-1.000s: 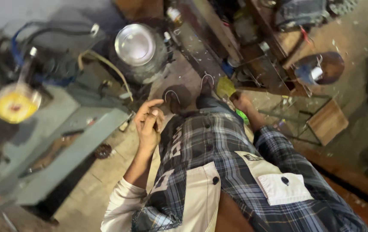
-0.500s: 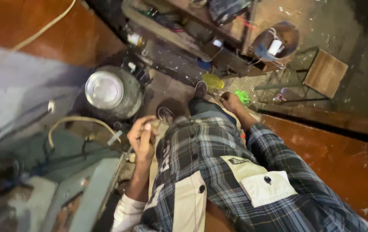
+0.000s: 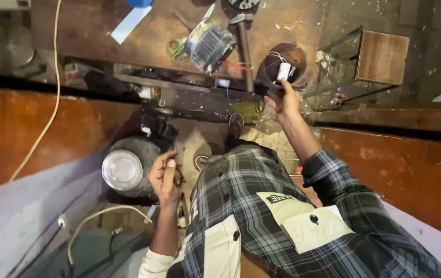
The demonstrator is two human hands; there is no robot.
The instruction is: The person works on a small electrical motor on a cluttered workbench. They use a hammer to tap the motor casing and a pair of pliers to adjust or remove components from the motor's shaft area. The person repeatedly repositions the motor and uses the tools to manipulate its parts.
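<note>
**Desk:** Two hands are shown from the head camera. What is held in each?

**Caption writer:** A small white block-shaped part (image 3: 283, 70) is pinched between the fingertips of the right hand (image 3: 283, 99), which is stretched forward, well away from the body. The part is held just in front of a round, dark, bowl-shaped casing (image 3: 296, 56) with thin wires at its mouth. The left hand (image 3: 165, 176) is kept close to the checked shirt (image 3: 261, 206), its fingers curled around something small and dark; what it is cannot be told.

**Desk:** And around them?

**Caption writer:** A shiny metal pot (image 3: 122, 169) is seen just beside the left hand, with a pale cable (image 3: 102, 219) looped below it. Farther off, a finned motor body (image 3: 209, 45), a hammer (image 3: 244, 41) and a green-handled tool (image 3: 174, 48) are laid on the littered brown surface. A small wooden-topped stool (image 3: 382, 56) is placed to the right of the casing.

**Desk:** What risk is to be noted?

**Caption writer:** A slip is judged the likeliest trouble. The white part is gripped only at the fingertips on a fully reached arm, so it could be dropped into the debris below. The fine wires could also be snagged or bent if the hand is brought in too close.
</note>
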